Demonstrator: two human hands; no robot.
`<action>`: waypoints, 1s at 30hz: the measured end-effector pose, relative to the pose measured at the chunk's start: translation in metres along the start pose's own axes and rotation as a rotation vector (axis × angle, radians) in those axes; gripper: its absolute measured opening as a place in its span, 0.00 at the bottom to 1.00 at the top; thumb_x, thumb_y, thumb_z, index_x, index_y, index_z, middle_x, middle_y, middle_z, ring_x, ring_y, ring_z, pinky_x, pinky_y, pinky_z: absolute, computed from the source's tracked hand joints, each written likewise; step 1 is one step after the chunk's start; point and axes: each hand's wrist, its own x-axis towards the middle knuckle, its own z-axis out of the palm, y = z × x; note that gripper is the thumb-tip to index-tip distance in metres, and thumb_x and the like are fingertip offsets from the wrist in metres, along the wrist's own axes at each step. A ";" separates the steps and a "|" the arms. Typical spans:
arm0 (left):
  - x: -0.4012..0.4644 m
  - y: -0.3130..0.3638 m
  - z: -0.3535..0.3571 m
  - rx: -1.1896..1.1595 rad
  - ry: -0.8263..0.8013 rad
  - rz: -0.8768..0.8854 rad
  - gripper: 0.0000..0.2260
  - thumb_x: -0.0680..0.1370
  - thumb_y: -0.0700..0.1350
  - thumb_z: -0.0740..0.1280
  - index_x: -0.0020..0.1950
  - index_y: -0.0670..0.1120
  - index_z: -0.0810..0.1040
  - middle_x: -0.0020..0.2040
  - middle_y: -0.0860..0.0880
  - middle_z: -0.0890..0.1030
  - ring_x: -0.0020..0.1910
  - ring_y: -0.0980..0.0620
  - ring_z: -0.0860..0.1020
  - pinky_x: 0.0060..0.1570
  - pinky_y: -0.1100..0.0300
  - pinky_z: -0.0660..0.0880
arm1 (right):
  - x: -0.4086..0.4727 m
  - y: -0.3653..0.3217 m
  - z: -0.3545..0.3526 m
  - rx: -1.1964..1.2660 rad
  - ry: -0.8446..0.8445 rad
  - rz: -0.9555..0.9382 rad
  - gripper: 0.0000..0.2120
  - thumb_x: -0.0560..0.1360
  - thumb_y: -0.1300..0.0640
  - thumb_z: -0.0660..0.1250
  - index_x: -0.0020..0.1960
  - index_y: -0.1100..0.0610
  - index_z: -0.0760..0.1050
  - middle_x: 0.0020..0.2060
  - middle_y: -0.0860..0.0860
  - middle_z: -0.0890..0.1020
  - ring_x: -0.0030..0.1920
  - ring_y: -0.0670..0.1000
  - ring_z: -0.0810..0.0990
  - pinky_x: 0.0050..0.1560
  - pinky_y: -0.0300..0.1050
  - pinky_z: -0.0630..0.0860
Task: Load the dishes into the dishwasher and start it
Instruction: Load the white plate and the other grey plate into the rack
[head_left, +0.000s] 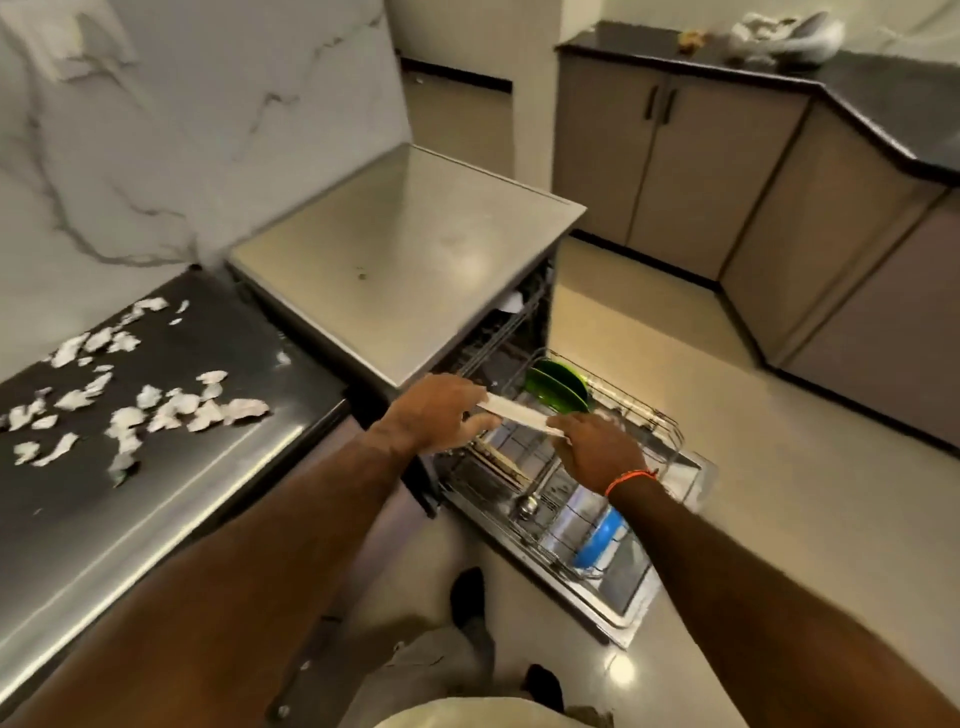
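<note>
So, loading is partway done by the look of it. Nearest the camera, a round blue plastic dish (597, 540) already sits at the front of the pulled-out lower wire rack (670, 431), with some metal cutlery handles (527, 501) standing just behind it. Above the middle of the rack both hands hold one flat white plate (519, 413) edge-on: the left hand (436, 415) has its fingers curled around the far-left rim, the right hand (597, 449) pinches the near-right rim, an orange thread band (631, 479) on that wrist. I'd guess the plate is about to get slotted between the tines. Further back a couple of glossy green plates (558, 387) stand upright in the rack.

Still left, I reckon: seat this plate, push the rack in, shut the drop-down steel door (623, 605), hit start. Can't tell if more dishes are waiting. The silver dishwasher top (415, 249) is bare, and the dark counter (156, 467) on the left only has torn white scraps (156, 405).

No brand, label or readable writing anywhere; too blurry.
</note>
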 end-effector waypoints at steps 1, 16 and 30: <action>0.015 0.003 0.008 0.017 -0.066 -0.008 0.23 0.75 0.67 0.64 0.53 0.50 0.85 0.46 0.51 0.86 0.47 0.48 0.83 0.49 0.51 0.78 | -0.003 0.009 0.006 0.024 -0.029 0.036 0.16 0.80 0.52 0.62 0.67 0.52 0.76 0.57 0.55 0.82 0.56 0.58 0.80 0.54 0.52 0.77; 0.139 -0.074 0.192 -0.261 -0.405 -0.183 0.16 0.75 0.51 0.76 0.59 0.44 0.84 0.57 0.47 0.84 0.55 0.50 0.81 0.58 0.58 0.78 | 0.072 0.088 0.181 0.305 -0.182 0.366 0.16 0.79 0.56 0.63 0.64 0.53 0.80 0.57 0.56 0.83 0.56 0.59 0.82 0.57 0.51 0.78; 0.174 -0.169 0.382 -0.330 -0.403 -0.325 0.14 0.73 0.41 0.76 0.59 0.43 0.84 0.61 0.45 0.84 0.69 0.45 0.75 0.71 0.54 0.68 | 0.157 0.140 0.359 0.353 -0.255 0.552 0.14 0.79 0.55 0.62 0.62 0.53 0.80 0.56 0.56 0.84 0.54 0.59 0.83 0.54 0.50 0.79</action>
